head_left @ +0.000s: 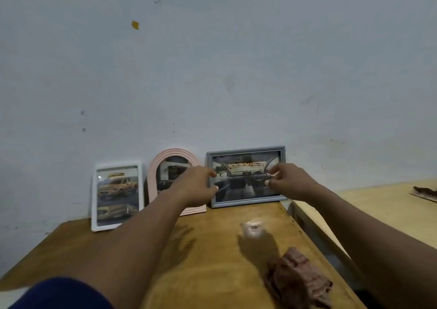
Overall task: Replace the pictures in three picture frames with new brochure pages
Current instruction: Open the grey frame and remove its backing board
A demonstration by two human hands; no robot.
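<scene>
Wooden surface [212,249] against a pale scuffed wall [212,72], second lighter surface [378,204] off to the right with a brush-like thing [425,193] cut by the edge. Along the wall, left to right: white frame [93,202] with yellow car pages, pink arched frame [153,169] partly blocked by left hand [194,185], grey frame [246,150] with car-interior page, right hand [290,183] across its right side. Both hands half-curled at the grey frame's sides, actual grip unclear; blurred roundish item [253,228] and crumpled reddish cloth [295,278] nearer, hard to identify.
</scene>
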